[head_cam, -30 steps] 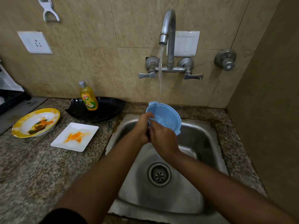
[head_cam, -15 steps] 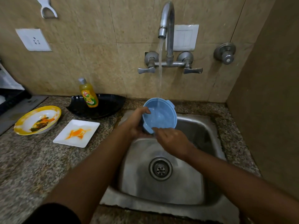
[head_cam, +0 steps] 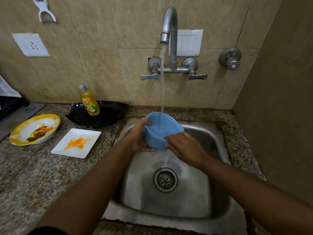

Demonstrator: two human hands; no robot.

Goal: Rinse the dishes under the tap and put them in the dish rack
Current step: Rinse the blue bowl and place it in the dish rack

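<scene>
A light blue plastic bowl (head_cam: 160, 128) is held over the steel sink (head_cam: 169, 200), tilted toward me, with water from the tap (head_cam: 169, 24) streaming into it. My left hand (head_cam: 140, 138) grips its left rim and underside, thumb over the edge. My right hand (head_cam: 184, 148) holds the near right rim with the fingers curled on it. On the counter to the left lie a yellow-rimmed bowl (head_cam: 34, 128) with food remains, a white square plate (head_cam: 76, 142) smeared orange, and a black dish (head_cam: 100, 114).
A yellow dish-soap bottle (head_cam: 89, 100) stands in the black dish. A dark rack (head_cam: 8, 106) shows at the far left edge. A brown wall (head_cam: 279, 99) closes the right side. The drain (head_cam: 165, 179) lies below the bowl.
The bowl has turned from facing away to opening toward me. My right hand has shifted from beside the left hand to the bowl's near right rim.
</scene>
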